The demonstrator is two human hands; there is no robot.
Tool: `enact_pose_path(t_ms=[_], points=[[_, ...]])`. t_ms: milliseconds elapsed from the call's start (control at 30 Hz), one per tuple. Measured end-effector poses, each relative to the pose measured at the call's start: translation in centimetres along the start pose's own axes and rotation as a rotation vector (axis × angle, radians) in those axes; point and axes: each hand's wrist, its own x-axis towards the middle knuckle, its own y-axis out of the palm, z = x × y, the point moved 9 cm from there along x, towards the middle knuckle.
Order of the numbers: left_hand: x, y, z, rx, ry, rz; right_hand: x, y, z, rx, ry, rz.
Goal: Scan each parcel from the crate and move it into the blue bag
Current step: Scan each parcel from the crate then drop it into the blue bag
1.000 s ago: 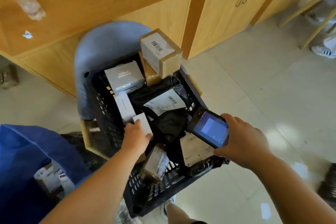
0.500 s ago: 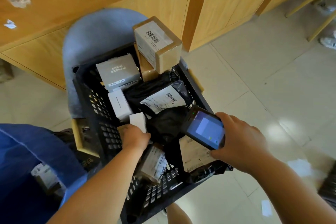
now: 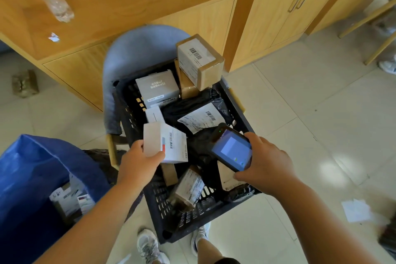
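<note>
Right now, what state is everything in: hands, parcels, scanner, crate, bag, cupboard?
left hand, grips the small white box.
small white box, held above the crate, barcode label showing.
right hand, holds the scanner.
scanner, screen lit, beside the small white box.
crate, holds several parcels.
brown box, tilted atop the far pile.
blue bag, open, partly filled.
cupboard doors, closed.

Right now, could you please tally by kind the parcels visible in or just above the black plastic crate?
Brown cardboard boxes: 3
Grey cardboard box: 1
White cardboard boxes: 2, one gripped by the left hand
Black plastic bags with white labels: 2
Film-wrapped parcel with white label: 1
Total: 9; others may lie hidden underneath.
</note>
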Motion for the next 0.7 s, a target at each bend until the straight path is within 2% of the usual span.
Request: enact_pose_path(t_ms=[233, 400, 700], points=[[-2.8, -4.5, 1.3, -0.228, 0.031, 0.008, -2.0, 0.4, 2.3, 0.025, -0.022, -0.028], [-4.2, -6.2, 3.7, -0.382, -0.048, 0.010, -3.3, 1.0, 4.0, 0.052, -0.051, -0.033], [-5.8, -8.5, 4.6, -0.350, 0.008, -0.096, -4.5, 1.5, 7.7, -0.059, -0.172, 0.047]])
